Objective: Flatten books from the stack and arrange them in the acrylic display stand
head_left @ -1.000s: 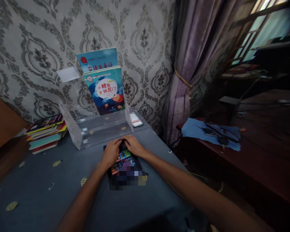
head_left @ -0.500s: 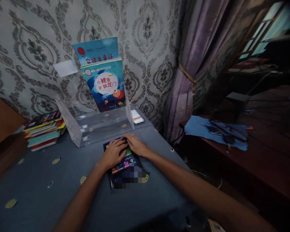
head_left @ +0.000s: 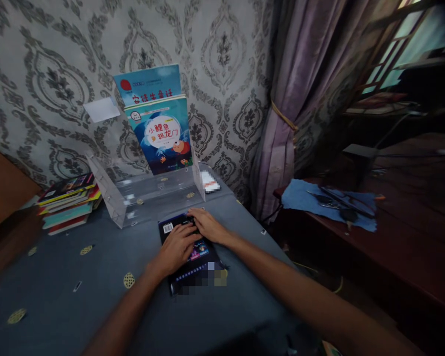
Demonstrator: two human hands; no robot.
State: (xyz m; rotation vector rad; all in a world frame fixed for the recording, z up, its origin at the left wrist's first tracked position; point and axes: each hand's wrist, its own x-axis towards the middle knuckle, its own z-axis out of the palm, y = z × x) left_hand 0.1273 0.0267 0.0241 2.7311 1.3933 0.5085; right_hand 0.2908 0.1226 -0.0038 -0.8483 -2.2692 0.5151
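Observation:
A dark book (head_left: 185, 269) with a barcode near its far left corner lies flat on the cloth-covered table (head_left: 96, 306). My left hand (head_left: 178, 246) rests on the book's middle, fingers stretched out over the cover. At the far right edge, my right hand (head_left: 209, 226) lies with its fingers extended over the upper part of the book. Beyond them stands a clear acrylic book rack (head_left: 113, 202), which holds a blue book with a fish on its cover (head_left: 166, 133) and a taller blue book (head_left: 152, 81) behind it.
A stack of books (head_left: 68, 207) is left of the rack. A blurred white item (head_left: 209, 182) lies right of it. Further right, a blue cloth (head_left: 300, 198) with glasses and small items sits on a dark red surface (head_left: 400, 257). A purple curtain (head_left: 278, 153) hangs between.
My left hand has slid toward me and slightly right across the book, uncovering the barcode. My right hand stays at the far edge. The view has shifted slightly.

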